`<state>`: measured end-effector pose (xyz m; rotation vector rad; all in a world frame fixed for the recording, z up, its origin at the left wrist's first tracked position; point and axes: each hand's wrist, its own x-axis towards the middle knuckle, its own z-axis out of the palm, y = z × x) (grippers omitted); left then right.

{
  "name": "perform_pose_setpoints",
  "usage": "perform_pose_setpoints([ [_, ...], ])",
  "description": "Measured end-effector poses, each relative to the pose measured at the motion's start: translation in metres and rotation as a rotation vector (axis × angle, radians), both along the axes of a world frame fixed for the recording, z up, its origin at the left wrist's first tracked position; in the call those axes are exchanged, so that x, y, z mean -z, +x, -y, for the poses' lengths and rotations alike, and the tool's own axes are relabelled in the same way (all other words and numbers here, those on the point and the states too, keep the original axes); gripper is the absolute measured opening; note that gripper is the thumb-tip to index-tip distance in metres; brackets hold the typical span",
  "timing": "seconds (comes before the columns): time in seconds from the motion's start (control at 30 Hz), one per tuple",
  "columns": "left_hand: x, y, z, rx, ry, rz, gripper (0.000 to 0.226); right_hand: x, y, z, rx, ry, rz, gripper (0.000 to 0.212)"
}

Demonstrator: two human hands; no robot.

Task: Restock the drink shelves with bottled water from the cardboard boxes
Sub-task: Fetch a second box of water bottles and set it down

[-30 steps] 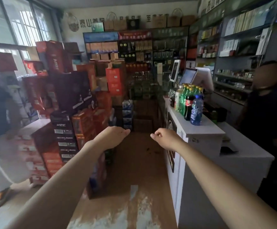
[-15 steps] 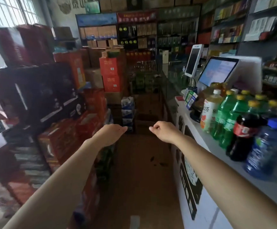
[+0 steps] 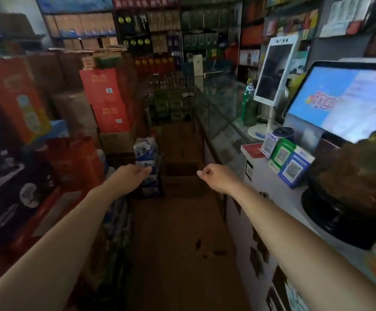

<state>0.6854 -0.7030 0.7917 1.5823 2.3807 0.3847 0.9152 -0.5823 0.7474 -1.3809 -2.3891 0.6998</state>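
Both arms reach forward down a narrow shop aisle. My left hand (image 3: 131, 177) is loosely curled, palm down, and holds nothing. My right hand (image 3: 214, 177) is closed in a loose fist, also with nothing in it. Just beyond my left hand stands a stack of blue and white bottled water packs (image 3: 147, 162). An open brown cardboard box (image 3: 180, 173) sits on the floor between and beyond the hands. Drink shelves (image 3: 169, 102) with green packs stand at the far end of the aisle.
Red, orange and black cartons (image 3: 106, 97) are piled high on the left. A white counter (image 3: 272, 182) runs along the right with a screen (image 3: 344, 97), a white tablet stand (image 3: 274, 70), QR code stands (image 3: 291, 162) and a glass display case (image 3: 218, 113). The brown floor (image 3: 178, 243) runs between.
The view has moved forward down the aisle; the counter bottles have slipped out of sight to the right, and the water packs and cardboard box are nearer. Both hands stay outstretched.
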Motion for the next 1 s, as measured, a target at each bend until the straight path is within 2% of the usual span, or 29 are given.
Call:
perform_pose_setpoints([
  [0.33, 0.077, -0.11, -0.268, 0.034, -0.052, 0.1, 0.056, 0.059, -0.123, -0.263, 0.006, -0.049, 0.042, 0.052],
  [0.5, 0.08, -0.171, -0.403, 0.042, -0.05, 0.122, 0.041, 0.066, -0.181, -0.398, 0.022, -0.132, -0.019, 0.052],
  [0.63, 0.087, -0.215, -0.497, 0.037, -0.088, 0.133, 0.054, 0.074, -0.223, -0.491, 0.046, -0.159, -0.023, 0.054],
  [0.93, 0.187, -0.338, -0.714, 0.004, -0.163, 0.12, 0.062, 0.158, -0.323, -0.69, 0.151, -0.229, 0.038, 0.054],
  [1.0, 0.205, -0.363, -0.758, -0.014, -0.186, 0.13, 0.057, 0.17, -0.344, -0.731, 0.179, -0.278, 0.049, 0.054],
])
